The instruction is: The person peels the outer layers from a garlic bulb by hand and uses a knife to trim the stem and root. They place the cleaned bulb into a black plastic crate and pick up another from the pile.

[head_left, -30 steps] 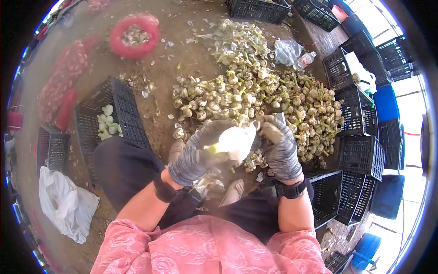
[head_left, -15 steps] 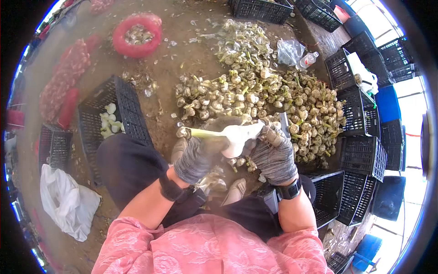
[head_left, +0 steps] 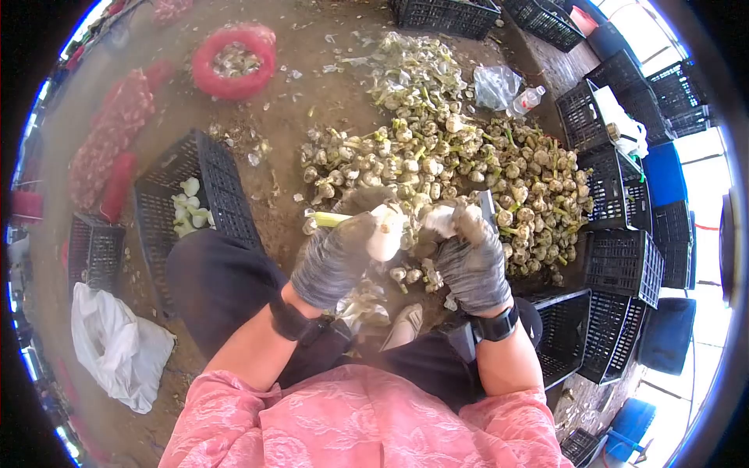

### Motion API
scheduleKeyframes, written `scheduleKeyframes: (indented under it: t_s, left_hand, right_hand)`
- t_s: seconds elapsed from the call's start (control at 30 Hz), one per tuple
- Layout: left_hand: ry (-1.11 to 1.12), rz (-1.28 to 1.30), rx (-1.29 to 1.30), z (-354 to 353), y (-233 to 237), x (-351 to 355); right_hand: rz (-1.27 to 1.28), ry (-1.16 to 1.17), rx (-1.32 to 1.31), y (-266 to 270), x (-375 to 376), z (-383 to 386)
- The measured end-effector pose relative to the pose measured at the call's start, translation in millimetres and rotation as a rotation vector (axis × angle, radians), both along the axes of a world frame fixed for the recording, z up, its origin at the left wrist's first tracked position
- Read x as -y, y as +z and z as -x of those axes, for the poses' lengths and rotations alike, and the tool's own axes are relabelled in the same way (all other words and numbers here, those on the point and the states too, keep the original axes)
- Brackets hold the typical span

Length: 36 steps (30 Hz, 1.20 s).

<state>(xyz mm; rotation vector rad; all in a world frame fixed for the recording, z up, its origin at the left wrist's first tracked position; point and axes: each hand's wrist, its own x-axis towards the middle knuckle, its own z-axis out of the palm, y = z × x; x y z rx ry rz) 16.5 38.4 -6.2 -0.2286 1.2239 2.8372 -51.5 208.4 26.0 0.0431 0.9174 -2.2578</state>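
My left hand (head_left: 335, 257), in a grey glove, is closed around a garlic bulb (head_left: 384, 234). The bulb's bare white side faces up, and its pale green stem (head_left: 329, 219) pokes out to the left. To its right, my gloved right hand (head_left: 472, 261) pinches a pale strip of garlic skin (head_left: 439, 221). A flat metal blade (head_left: 487, 209), seemingly a knife's, sticks up from that same hand; its handle is hidden. Beyond both hands spreads a heap of unpeeled garlic (head_left: 437, 156). A gap separates the bulb from the strip.
At left, a black crate (head_left: 222, 191) holds peeled white bulbs (head_left: 189, 209). A white bag (head_left: 117, 343) lies nearby. Black crates (head_left: 620, 265) stack up at right. Farther off are a red mesh bag (head_left: 207, 66), loose skins (head_left: 413, 66) and a plastic bottle (head_left: 527, 101).
My right hand has drawn away from the bulb, carrying a strip of skin. The bulb has turned in my left hand, its white side now more upright.
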Motion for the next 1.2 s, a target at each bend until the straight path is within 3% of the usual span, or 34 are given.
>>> scheduleKeyframes:
  t_s: [0.03, 0.1, 0.13, 0.17, 0.23, 0.3, 0.37, 0.43, 0.5, 0.57, 0.63, 0.7, 0.77, 0.8, 0.83, 0.9, 0.93, 0.97, 1.03, 1.07, 1.2]
  left_hand:
    - [0.005, -0.037, -0.015, 0, -1, 0]
    - [0.044, 0.032, -0.012, 1, 8, -1]
    - [0.082, 0.100, -0.009, 1, 11, -2]
    - [0.077, 0.099, -0.007, 0, 9, -2]
    - [0.061, 0.178, 0.051, -2, 5, 2]
    - [0.072, 0.198, 0.022, 1, 10, 0]
    - [0.086, 0.214, 0.000, 1, 16, -3]
    - [0.012, 0.191, 0.022, -2, 20, -5]
    - [0.016, 0.275, 0.011, -4, 23, -6]
    - [-0.017, 0.415, 0.001, -5, 24, -6]
    - [0.016, 0.350, -0.006, -5, 22, -7]
    - [0.040, 0.212, 0.077, -5, 25, -5]
    - [0.040, 0.195, 0.068, -4, 29, -2]
    - [0.038, 0.176, 0.061, -3, 31, -1]
    - [0.038, 0.156, 0.054, -3, 32, 0]
    - [0.082, 0.183, 0.053, -1, 26, 2]
    - [0.122, 0.212, 0.056, -1, 24, 2]
    - [0.126, 0.211, 0.057, -1, 25, 2]
    - [0.084, 0.164, 0.060, -2, 26, 1]
    - [0.084, 0.162, 0.060, -2, 26, 0]
    - [0.025, 0.144, 0.041, -5, 31, -8]
  right_hand:
    - [0.000, 0.000, 0.000, 7, 5, -5]
    - [-0.480, 0.014, -0.300, 15, 11, -15]
    - [-0.731, -0.037, -0.763, -1, 7, -12]
    - [-0.734, -0.040, -0.760, -1, 4, -10]
    - [-1.039, 0.066, -1.267, 11, 1, -7]
    - [-0.998, 0.095, -1.204, 19, 0, -7]
    - [-0.735, 0.108, -0.887, 13, -2, -9]
    - [-0.698, 0.062, -0.873, 10, -1, -11]
    - [-0.848, 0.170, -0.899, 15, 0, -9]
    - [-0.812, 0.129, -0.999, 6, -1, -7]
    - [-0.804, 0.157, -1.036, 11, 1, -7]
    - [-0.704, 0.203, -0.921, 16, 0, -7]
    - [-0.567, 0.174, -0.617, 17, -1, -6]
    - [-0.709, 0.151, -0.874, 11, -4, -1]
    - [-0.709, 0.153, -0.876, 10, -8, 4]
    - [-0.861, 0.051, -1.488, 11, -10, 10]
    - [-0.737, 0.176, -1.173, 18, -12, 3]
    - [-0.735, 0.180, -1.175, 25, -10, -1]
    - [-0.729, 0.347, -0.747, 35, -4, -7]
    - [-0.749, 0.253, -1.086, 13, -7, -2]
    - [-0.798, 0.234, -0.770, 23, 5, -12]
